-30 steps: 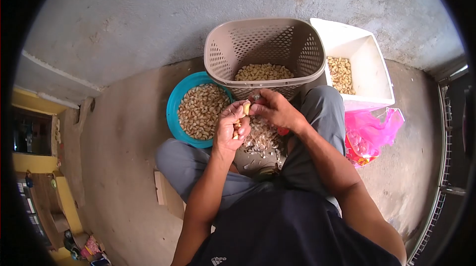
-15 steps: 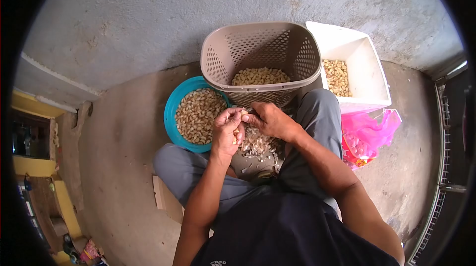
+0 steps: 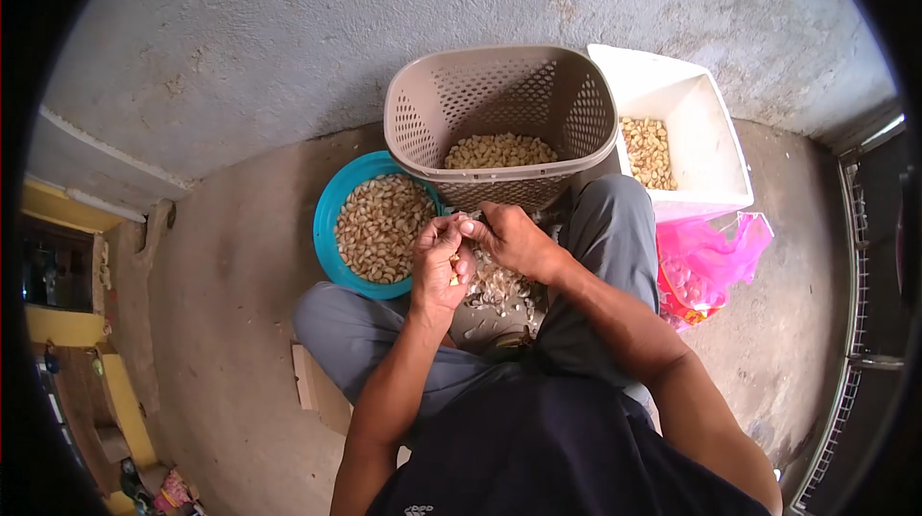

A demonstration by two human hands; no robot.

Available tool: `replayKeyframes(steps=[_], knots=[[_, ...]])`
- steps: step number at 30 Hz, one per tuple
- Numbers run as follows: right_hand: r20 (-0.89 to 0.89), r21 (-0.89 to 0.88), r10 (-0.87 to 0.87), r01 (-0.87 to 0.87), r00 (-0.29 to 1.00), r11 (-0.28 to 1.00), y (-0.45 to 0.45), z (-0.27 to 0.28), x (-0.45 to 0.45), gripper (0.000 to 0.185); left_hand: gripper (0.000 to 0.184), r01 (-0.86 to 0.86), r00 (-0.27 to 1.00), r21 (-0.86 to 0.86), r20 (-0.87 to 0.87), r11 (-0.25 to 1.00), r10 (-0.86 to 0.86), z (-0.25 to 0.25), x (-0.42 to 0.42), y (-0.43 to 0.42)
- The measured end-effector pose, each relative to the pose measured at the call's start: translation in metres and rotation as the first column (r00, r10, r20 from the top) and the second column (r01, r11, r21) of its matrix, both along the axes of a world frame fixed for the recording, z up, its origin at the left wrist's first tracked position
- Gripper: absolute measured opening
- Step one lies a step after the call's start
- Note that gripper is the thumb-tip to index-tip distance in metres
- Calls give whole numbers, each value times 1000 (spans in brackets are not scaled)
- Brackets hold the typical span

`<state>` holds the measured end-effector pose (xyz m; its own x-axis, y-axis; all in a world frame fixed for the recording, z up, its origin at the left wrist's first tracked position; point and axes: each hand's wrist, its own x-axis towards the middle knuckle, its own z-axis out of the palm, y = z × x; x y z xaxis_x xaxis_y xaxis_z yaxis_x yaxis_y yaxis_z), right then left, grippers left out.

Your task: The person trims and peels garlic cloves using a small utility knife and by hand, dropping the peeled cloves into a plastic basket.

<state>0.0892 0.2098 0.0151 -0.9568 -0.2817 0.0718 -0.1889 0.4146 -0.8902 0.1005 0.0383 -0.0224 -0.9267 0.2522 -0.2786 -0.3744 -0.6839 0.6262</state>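
My left hand is closed in front of my lap, with pale garlic cloves showing in its curled palm and fingers. My right hand meets it at the fingertips, thumb and fingers pinched at a clove that is mostly hidden. Whether the right fingers also hold a small tool, I cannot make out. Left of the hands is a blue basin full of cloves in their skins. Beyond them stands a brown perforated basket with peeled cloves at its bottom. Papery skins lie heaped on the floor below.
A white foam box with more cloves stands right of the basket, against the wall. Close by lies a pink mesh bag. My bent knees flank the work area. A piece of cardboard lies at the left.
Both hands stay together, and the right fingers have shifted slightly left against the left fingertips. The clove pinched between them is less visible now. The whole view has shifted a little.
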Motion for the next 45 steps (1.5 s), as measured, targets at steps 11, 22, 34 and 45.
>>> replayKeyframes(steps=[11, 22, 34, 45], knots=[[-264, 314, 150, -62, 953, 947, -1, 10, 7, 33, 16, -11, 985, 36, 172, 999, 5, -2, -5, -2], [-75, -120, -4, -5, 997, 993, 10, -6, 0, 37, 23, 175, 985, 122, -9, 977, -175, -2, -9, -7], [-92, 18, 70, -69, 993, 997, 9, 3, -3, 44, 18, 146, 989, 69, -21, 987, -145, -3, -9, -8], [-156, 224, 77, -41, 985, 974, 7, 7, 6, 35, 17, 46, 997, -24, 68, 999, -44, -1, 0, 0]])
